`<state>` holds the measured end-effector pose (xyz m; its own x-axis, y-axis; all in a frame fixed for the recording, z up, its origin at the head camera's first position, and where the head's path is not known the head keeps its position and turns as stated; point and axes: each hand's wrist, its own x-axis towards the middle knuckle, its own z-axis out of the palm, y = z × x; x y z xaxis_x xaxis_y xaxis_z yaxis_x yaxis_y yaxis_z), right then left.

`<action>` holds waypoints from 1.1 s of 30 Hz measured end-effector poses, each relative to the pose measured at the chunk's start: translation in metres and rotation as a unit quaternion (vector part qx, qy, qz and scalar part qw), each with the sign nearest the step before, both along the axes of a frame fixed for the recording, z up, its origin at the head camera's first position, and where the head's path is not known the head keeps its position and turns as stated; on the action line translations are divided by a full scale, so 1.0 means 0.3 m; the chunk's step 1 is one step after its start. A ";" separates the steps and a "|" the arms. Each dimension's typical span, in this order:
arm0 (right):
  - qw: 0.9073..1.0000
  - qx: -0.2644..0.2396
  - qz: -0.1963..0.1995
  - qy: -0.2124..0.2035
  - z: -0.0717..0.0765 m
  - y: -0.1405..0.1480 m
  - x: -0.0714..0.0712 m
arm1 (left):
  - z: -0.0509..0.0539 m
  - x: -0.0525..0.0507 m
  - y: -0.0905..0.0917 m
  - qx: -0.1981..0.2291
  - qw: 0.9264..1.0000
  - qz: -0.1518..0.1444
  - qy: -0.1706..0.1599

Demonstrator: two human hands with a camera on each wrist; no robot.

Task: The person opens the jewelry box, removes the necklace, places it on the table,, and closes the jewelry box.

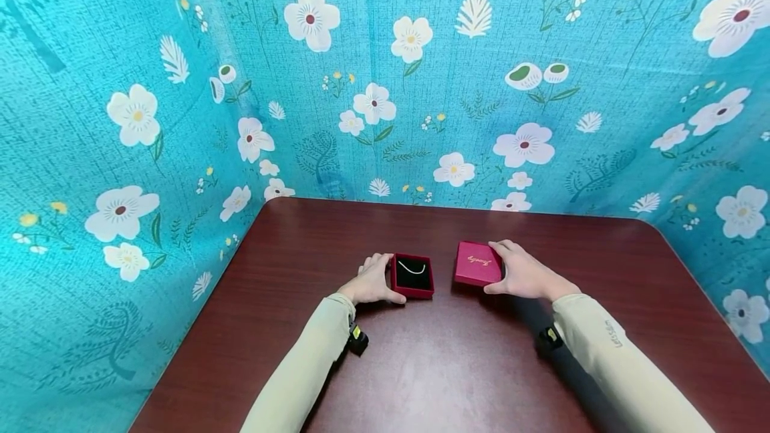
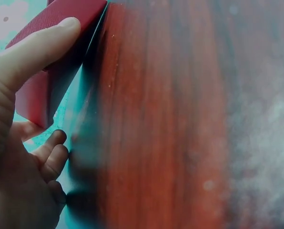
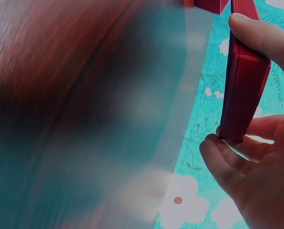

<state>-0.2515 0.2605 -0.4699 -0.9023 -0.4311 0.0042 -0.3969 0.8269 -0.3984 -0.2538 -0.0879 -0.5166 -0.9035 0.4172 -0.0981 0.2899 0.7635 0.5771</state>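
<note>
Head view showed the open red box on the near-middle part of the dark bench, its black insert facing up with a pale, curved strand lying across it. Left hand held the box from its left side: the thumb lay against the near wall and the other fingers reached round towards the far corner. Whether the box sat flat or was slightly lifted, I could not tell.

To its right, well apart from it, was the red lid, gold lettering uppermost. Right hand gripped it, thumb at the near edge and fingers at the far one; cloth showed between lid and bench in the right wrist view, so it was probably raised.

Good handling here seemed to call for a light, steady left grip, with the box kept level because the loose strand could slide. The lid's opposed hold looked sound, provided its edges stayed parallel to the bench and neither wall was squeezed inward.

Around these lay the bench, pale sleeves coming in from the near side, and a blue floral cloth behind.
</note>
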 end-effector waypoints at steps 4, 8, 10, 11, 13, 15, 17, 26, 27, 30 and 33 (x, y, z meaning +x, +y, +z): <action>1.000 -0.003 -0.003 -0.003 0.005 0.024 -0.001 | -0.004 -0.003 -0.001 -0.017 1.000 -0.003 0.005; 1.000 0.003 -0.006 -0.008 -0.007 0.048 -0.001 | -0.004 -0.002 -0.005 -0.025 1.000 -0.005 0.008; 1.000 0.008 -0.005 -0.009 -0.014 0.065 -0.001 | -0.003 0.000 -0.003 -0.031 0.999 -0.006 0.009; 1.000 0.009 -0.006 -0.010 -0.018 0.073 -0.001 | -0.003 0.000 -0.002 -0.036 0.999 -0.007 0.010; 1.000 0.011 -0.015 -0.012 -0.023 0.090 -0.001 | -0.004 0.000 0.002 -0.038 0.999 -0.007 0.013; 1.000 0.010 -0.021 -0.016 -0.026 0.105 0.000 | -0.003 -0.001 0.005 -0.038 0.999 -0.006 0.015; 0.999 0.010 -0.029 -0.021 -0.027 0.116 -0.001 | -0.004 -0.003 0.006 -0.040 0.999 -0.006 0.017; 0.999 0.028 -0.029 -0.018 -0.020 0.155 0.003 | -0.002 -0.010 0.007 -0.058 0.998 -0.004 0.019; 0.999 0.029 -0.028 -0.017 -0.020 0.159 0.004 | -0.001 -0.009 0.007 -0.061 0.998 -0.003 0.020; 0.999 0.032 -0.028 -0.012 -0.016 0.171 0.005 | 0.006 -0.007 0.007 -0.067 0.998 0.000 0.019; 0.999 0.036 -0.030 -0.010 -0.013 0.187 0.007 | 0.009 -0.005 0.011 -0.072 0.997 -0.002 0.017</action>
<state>-0.2494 0.3166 -0.4737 -0.9258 -0.3756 -0.0431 -0.3390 0.8751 -0.3454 -0.2552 -0.0847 -0.5139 -0.9055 0.4050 -0.1266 0.3108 0.8363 0.4516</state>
